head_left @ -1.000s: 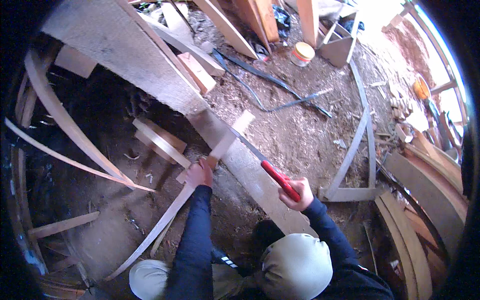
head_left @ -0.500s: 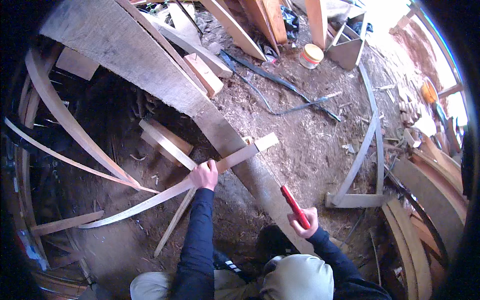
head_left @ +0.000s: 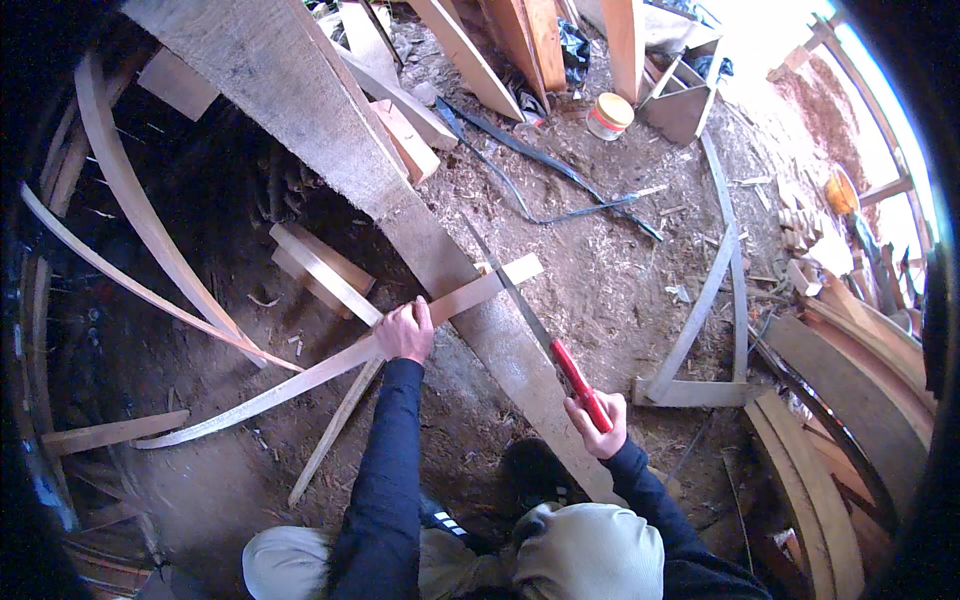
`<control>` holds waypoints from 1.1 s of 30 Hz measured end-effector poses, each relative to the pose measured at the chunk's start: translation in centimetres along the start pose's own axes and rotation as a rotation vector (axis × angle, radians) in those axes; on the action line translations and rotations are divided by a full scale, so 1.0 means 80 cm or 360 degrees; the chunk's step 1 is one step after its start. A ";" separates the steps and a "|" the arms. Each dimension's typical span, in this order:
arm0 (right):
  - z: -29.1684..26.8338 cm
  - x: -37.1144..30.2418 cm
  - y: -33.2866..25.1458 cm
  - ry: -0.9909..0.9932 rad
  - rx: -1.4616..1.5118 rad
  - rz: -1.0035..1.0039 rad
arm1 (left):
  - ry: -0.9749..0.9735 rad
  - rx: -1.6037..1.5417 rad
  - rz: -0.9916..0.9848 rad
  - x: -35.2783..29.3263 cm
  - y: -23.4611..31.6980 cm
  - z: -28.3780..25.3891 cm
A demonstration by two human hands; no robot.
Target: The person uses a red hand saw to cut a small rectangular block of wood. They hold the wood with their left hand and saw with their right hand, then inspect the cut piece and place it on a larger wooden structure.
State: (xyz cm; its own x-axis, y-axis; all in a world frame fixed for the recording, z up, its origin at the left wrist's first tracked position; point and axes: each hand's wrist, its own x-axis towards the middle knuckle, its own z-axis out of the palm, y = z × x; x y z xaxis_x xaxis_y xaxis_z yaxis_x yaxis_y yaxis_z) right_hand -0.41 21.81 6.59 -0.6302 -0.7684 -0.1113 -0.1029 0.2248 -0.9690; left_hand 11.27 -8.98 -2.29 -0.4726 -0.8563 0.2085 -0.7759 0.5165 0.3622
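Observation:
My left hand grips a pale curved wooden strip and presses it across a long rough plank. The strip's squared end sticks out past the plank's right edge. My right hand is closed round the red handle of a hand saw. Its thin dark blade crosses the strip near that end, and the tip points away from me. A small wooden peg or block, partly hidden, touches the strip's far side by the blade.
Curved wooden ribs lie at left, more bent boards at right. A triangular wooden frame rests on the shaving-strewn ground. Farther off are a dark strap, a lidded jar and a wooden tool box.
The saw has moved forward, away from me, and its blade now reaches well past the strip. My left hand keeps its grip on the strip. The whole view has shifted slightly.

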 end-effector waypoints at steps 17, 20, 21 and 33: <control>-0.006 -0.010 -0.002 -0.0122 -0.0223 -0.0133 | -0.0101 0.0236 -0.0218 0.002 0.005 0.010; 0.012 -0.001 -0.002 -0.0055 -0.0308 -0.0238 | -0.0106 0.0319 -0.0282 0.012 -0.005 0.015; 0.012 -0.008 -0.001 -0.0066 -0.0258 -0.0242 | -0.0116 0.0380 -0.0318 0.013 -0.008 0.021; -0.021 -0.010 -0.007 -0.0144 -0.0240 -0.0257 | -0.0086 0.0383 -0.0198 0.019 -0.001 0.014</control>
State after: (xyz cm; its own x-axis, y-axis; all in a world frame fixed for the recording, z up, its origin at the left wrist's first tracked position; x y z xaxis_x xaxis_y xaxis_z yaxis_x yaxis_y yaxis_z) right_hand -1.17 23.31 7.62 -0.5255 -0.8506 0.0168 -0.3149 0.1761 -0.9327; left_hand 10.15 -10.33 -3.00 -0.3840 -0.9149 0.1245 -0.9033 0.4002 0.1544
